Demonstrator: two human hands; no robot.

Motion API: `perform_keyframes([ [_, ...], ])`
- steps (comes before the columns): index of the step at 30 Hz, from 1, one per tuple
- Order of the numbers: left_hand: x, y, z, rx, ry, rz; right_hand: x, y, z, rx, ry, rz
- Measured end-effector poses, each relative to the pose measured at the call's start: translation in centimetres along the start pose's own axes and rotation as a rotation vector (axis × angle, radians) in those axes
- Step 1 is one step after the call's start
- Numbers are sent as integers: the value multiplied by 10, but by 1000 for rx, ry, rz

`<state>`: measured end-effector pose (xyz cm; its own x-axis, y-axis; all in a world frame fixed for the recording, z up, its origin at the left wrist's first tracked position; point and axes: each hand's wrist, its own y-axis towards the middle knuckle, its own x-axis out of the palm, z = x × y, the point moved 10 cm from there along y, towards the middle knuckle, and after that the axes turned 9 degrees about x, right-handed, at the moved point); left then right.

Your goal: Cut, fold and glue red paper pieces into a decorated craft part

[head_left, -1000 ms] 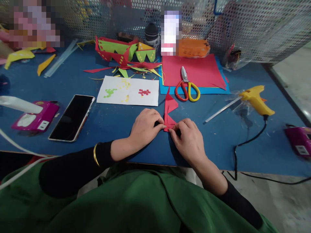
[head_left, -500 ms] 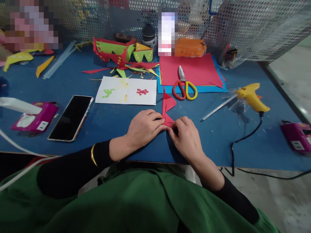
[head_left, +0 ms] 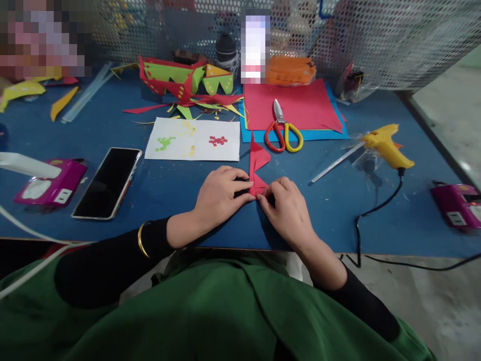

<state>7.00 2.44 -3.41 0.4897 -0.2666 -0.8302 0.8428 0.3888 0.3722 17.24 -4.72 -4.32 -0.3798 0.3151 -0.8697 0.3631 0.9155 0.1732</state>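
The blue worktop (head_left: 169,195) bears a smartphone (head_left: 107,183), white sheet (head_left: 201,139), red paper cutout (head_left: 259,158), stacked coloured sheets (head_left: 306,103) and, seemingly, offcuts (head_left: 184,112).

On the left I have a dark-screened phone (head_left: 107,183) lying near a purple box (head_left: 73,173). Farther back I make out a white card (head_left: 203,150) bearing green, yellow and red bits (head_left: 218,140). Scissors (head_left: 280,119) lie partly on a red sheet (head_left: 308,108), and right of them I see a yellow glue gun (head_left: 387,144) with its black cord (head_left: 358,240).
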Motion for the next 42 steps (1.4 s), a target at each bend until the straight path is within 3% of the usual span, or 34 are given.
perform_keyframes([
  [7,1,0,-11,-95,-89,50,0,0,2,11,8,-10],
  [14,2,1,-8,-61,-63,27,-4,0,5,25,96,7],
  [19,1,0,-7,-49,-50,25,-28,-9,15,69,212,145],
  [22,1,0,-6,-40,-62,38,-37,-22,-2,-79,122,182],
  [27,0,0,-7,-53,-36,38,-16,-45,-44,-411,-106,87],
  [34,1,-1,-7,-66,-33,27,5,-56,-53,-466,-346,18],
  [42,0,-1,-6,-60,-52,25,-4,-71,-51,-498,-439,113],
])
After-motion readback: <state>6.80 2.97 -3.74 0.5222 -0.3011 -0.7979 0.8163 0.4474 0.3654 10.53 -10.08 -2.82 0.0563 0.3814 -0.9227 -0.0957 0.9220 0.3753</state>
